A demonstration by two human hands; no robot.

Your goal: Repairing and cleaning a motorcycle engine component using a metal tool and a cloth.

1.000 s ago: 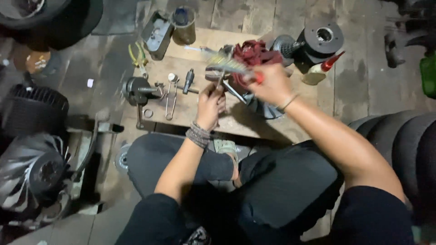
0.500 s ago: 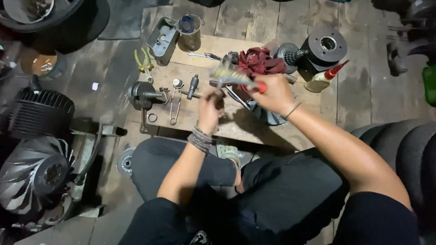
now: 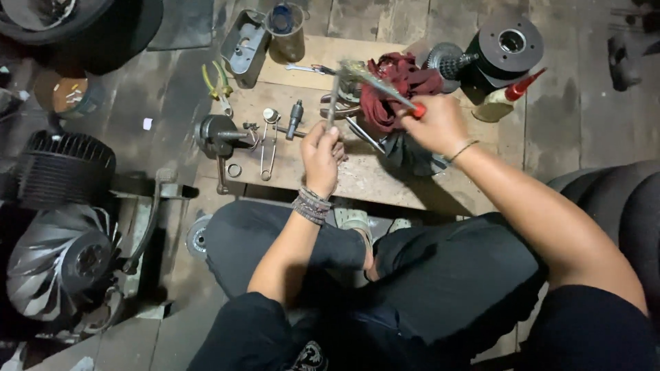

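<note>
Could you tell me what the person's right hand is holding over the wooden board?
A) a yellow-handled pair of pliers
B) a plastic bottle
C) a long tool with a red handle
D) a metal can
C: the right hand grips a long tool with a red handle, slanted across the dark red rag, while the pliers lie untouched at the board's left edge.

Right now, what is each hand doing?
Left hand: closed on a slim metal rod, held upright.
Right hand: closed on a red-handled tool, shaft angled up-left.
</note>
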